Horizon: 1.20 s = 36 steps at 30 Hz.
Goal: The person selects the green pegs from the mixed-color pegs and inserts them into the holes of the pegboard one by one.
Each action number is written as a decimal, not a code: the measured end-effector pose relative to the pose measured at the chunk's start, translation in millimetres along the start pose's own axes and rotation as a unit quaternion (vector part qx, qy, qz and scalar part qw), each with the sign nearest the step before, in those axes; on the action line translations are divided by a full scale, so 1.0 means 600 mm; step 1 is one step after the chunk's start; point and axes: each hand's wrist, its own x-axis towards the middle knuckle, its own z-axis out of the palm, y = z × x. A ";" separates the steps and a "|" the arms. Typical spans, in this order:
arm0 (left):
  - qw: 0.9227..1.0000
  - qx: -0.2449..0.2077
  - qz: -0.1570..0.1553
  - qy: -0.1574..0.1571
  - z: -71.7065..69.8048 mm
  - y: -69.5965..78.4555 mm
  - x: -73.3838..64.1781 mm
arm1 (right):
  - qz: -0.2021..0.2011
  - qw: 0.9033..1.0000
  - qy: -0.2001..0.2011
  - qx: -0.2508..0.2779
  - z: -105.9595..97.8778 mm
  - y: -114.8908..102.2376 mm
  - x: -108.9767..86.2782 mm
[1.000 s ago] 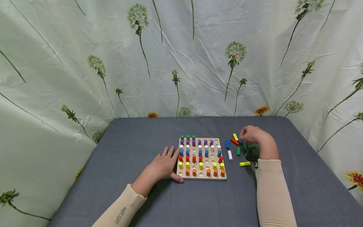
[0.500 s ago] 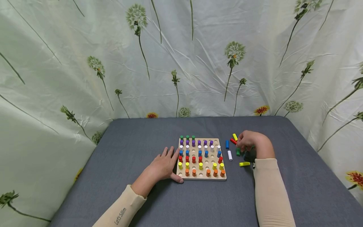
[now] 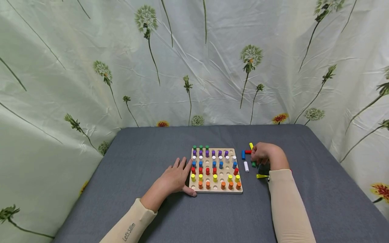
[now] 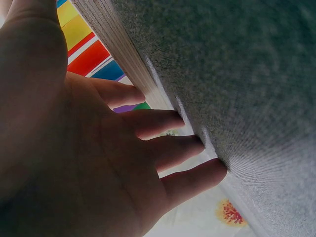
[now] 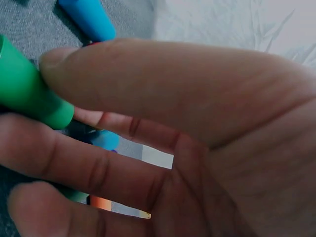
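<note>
My left hand [image 3: 175, 176] lies with fingers spread at the left edge of a wooden pegboard [image 3: 217, 192]. In the left wrist view its fingertips [image 4: 217, 170] reach down to the grey cloth beside the board's side. Rows of coloured pegs stand in the board, among them purple, blue, red, yellow and orange ones. My right hand [image 3: 265, 155] is over the loose pegs to the right of the board. Up close, a green peg [image 5: 29, 89] sits between its thumb and a finger, and the thumb tip presses its side. The hand covers part of the pile.
Around my right hand lie a blue peg [image 3: 243, 155], a red peg [image 3: 248, 152], a white peg [image 3: 246, 166] and yellow pegs, one [image 3: 260, 176] nearer me. A grey cloth [image 3: 146, 145] covers the table. Behind it hangs a flowered curtain [image 3: 218, 84].
My right hand has come left and nearer me across the loose pegs. The red peg has turned from slanted to nearly level, close to the blue one. My left hand stays put.
</note>
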 end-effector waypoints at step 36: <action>1.000 0.005 -0.001 -0.001 0.000 0.001 -0.002 | 0.022 0.998 0.005 -0.065 0.017 -0.033 0.014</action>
